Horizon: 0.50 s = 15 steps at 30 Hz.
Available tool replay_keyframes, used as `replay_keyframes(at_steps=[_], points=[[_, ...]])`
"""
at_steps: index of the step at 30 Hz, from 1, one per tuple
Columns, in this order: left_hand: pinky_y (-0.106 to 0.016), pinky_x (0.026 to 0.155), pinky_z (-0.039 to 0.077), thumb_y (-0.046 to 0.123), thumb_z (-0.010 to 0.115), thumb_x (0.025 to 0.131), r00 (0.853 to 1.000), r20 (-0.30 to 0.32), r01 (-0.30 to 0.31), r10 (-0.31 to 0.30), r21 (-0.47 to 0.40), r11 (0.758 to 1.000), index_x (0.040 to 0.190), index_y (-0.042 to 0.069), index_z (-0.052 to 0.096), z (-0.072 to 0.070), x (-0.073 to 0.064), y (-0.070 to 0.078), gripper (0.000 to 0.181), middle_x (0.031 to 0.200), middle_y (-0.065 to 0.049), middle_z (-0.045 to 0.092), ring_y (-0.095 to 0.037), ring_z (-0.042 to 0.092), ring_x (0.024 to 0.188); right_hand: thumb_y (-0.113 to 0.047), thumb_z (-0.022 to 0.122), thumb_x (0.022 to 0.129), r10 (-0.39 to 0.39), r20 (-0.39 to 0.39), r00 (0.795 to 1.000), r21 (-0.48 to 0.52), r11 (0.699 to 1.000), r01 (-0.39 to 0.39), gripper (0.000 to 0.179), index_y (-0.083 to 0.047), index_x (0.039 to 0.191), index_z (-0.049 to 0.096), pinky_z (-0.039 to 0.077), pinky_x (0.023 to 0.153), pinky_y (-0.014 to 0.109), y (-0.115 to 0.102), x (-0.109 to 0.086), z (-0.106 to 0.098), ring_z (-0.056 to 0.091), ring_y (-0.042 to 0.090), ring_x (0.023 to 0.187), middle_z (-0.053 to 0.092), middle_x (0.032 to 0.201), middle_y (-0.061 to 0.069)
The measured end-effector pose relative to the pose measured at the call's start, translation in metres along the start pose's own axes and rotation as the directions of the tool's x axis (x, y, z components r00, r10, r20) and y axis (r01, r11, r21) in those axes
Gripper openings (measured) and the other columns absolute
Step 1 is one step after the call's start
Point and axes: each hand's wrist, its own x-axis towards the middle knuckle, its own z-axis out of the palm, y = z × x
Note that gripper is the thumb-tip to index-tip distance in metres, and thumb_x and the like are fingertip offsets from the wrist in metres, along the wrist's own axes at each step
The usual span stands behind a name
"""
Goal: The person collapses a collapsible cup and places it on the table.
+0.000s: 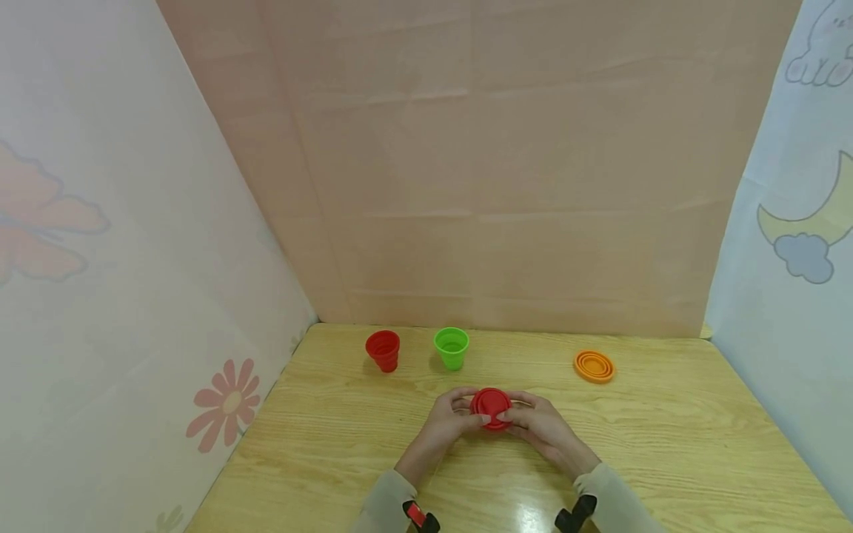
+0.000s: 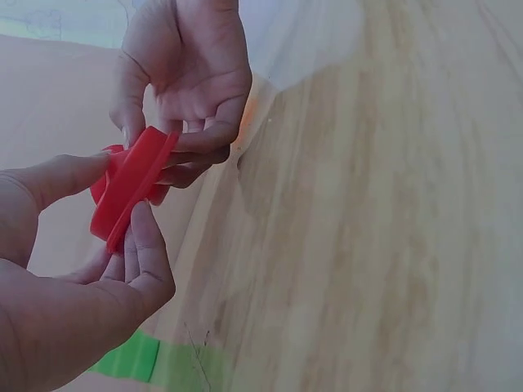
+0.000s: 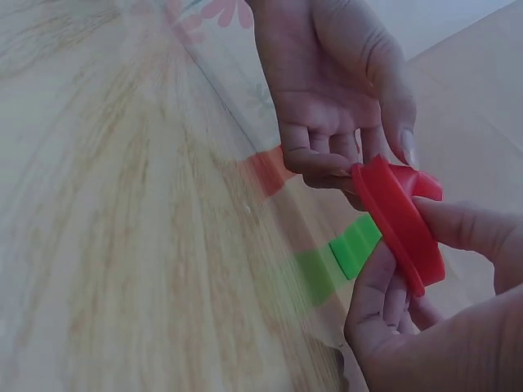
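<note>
And here are both hands meeting over the middle of the table: the left hand [image 1: 443,422] and the right hand [image 1: 548,431] both gripping one flattened red cup [image 1: 491,402], pinched between them! Thumbs press the face nearer the person, the other fingers curl behind; some fingertips vanish behind the disc, so exactly where they touch is hidden. The wrist views catch it tilted, nearly edge-on, its inner folds out of sight. Forearms slant inward from either side, palms facing each other, wrists bent towards the cup. Pale sleeves [image 1: 385,500] run off the bottom edge, and the dark wrist straps [image 1: 577,514] are too small to read in detail.

Further out, beyond the left hand, an upright red cup [image 1: 384,349] stands near a green cup [image 1: 452,349], both open-mouthed, bottoms inside unclear. Over in the left wrist view, only a slice of that green one shows, cut by the hand. Away to the right, well apart, an orange cup [image 1: 595,367] lies flattened in rings. Past them rises a creased tan backdrop [image 1: 500,185], its top out of frame.
</note>
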Motion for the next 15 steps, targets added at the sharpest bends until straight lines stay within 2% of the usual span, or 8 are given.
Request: replay_keyframes(at_steps=[10,15], points=[[-0.022,0.075,0.056,0.007,0.085,0.085,1.000,0.012,0.017,-0.018,0.041,0.999,0.138,0.009,0.063,0.0003,0.0026,-0.0018,0.058,0.109,-0.008,0.069,-0.015,0.066,0.090,-0.004,0.070,0.096,-0.002,-0.014,1.000,-0.022,1.000,0.001,0.070,0.011,0.154,0.034,0.062,0.092,0.027,0.0019,0.0001,0.0014,0.070,0.015,0.105,0.070,0.119,0.008],[-0.023,0.075,0.055,0.004,0.083,0.084,1.000,-0.009,0.012,-0.012,0.042,0.999,0.137,0.009,0.063,0.0015,0.0039,-0.0012,0.057,0.109,-0.008,0.069,-0.016,0.066,0.090,-0.005,0.070,0.097,-0.013,-0.005,1.000,-0.010,1.000,0.013,0.070,0.011,0.155,0.034,0.062,0.092,0.027,0.0023,0.0000,0.0004,0.070,0.014,0.105,0.070,0.119,0.008]])
